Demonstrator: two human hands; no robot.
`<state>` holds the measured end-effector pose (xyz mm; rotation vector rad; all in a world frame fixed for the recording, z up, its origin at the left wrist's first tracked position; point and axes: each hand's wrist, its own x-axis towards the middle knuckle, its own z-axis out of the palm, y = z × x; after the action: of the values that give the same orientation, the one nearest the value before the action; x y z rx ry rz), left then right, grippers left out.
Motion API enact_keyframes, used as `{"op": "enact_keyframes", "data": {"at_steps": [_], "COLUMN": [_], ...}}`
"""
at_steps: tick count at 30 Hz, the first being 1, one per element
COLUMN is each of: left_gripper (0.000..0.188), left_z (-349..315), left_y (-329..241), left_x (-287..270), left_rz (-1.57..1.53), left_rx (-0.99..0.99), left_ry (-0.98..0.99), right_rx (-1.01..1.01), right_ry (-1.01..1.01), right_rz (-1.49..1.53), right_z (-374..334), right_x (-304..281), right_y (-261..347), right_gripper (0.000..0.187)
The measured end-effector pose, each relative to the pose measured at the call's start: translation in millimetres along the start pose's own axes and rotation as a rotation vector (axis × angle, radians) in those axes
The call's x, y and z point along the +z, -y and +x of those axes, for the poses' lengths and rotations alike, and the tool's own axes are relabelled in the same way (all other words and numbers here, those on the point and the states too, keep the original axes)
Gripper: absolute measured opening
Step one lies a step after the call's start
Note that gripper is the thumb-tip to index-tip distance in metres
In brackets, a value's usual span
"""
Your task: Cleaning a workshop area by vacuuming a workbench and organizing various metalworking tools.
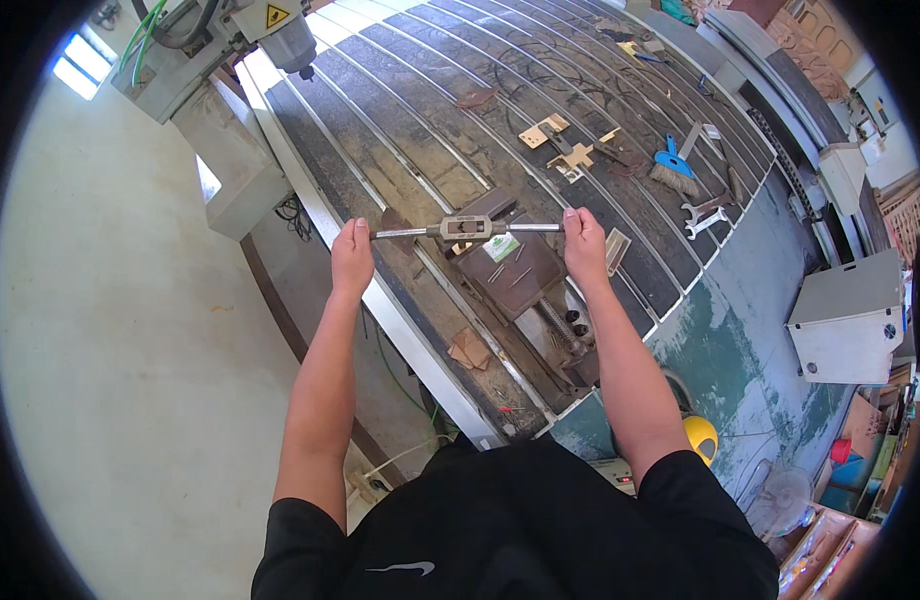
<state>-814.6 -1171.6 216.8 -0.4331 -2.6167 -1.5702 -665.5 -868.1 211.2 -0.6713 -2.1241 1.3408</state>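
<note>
A tap wrench (467,228) with a block-shaped middle and two long metal handles is held level above the machine bed. My left hand (352,260) is closed around the end of its left handle. Around the right handle's end my right hand (585,248) is closed too. Beneath the wrench lies a dark brown plate (533,284) with a few thin metal pieces (521,277) on it. A small green-and-white packet (500,247) shows just under the wrench's middle. Whether a tap sits in the wrench, I cannot tell.
The slotted machine bed (420,165) stretches away ahead, with a spindle head (290,50) over its far left. At right lie a blue hand brush (672,168) and open-end wrenches (707,223). Cut wooden pieces (572,157) lie mid-bed. A grey cabinet (846,315) stands beyond the right edge.
</note>
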Motion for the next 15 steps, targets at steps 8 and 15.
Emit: {"op": "enact_keyframes", "data": {"at_steps": [8,15], "left_gripper": [0.034,0.033], "left_z": [-2,1], "left_y": [1,14], "left_x": [2,1], "left_rz": [-0.008,-0.051], "left_rx": [0.005,0.029], "left_ry": [0.011,0.006], "right_rx": [0.01,0.011], "right_ry": [-0.008,-0.003], "right_rz": [-0.02,-0.011], "right_z": [-2,-6], "right_x": [-2,-2], "right_y": [3,13], "right_gripper": [0.033,0.033]}}
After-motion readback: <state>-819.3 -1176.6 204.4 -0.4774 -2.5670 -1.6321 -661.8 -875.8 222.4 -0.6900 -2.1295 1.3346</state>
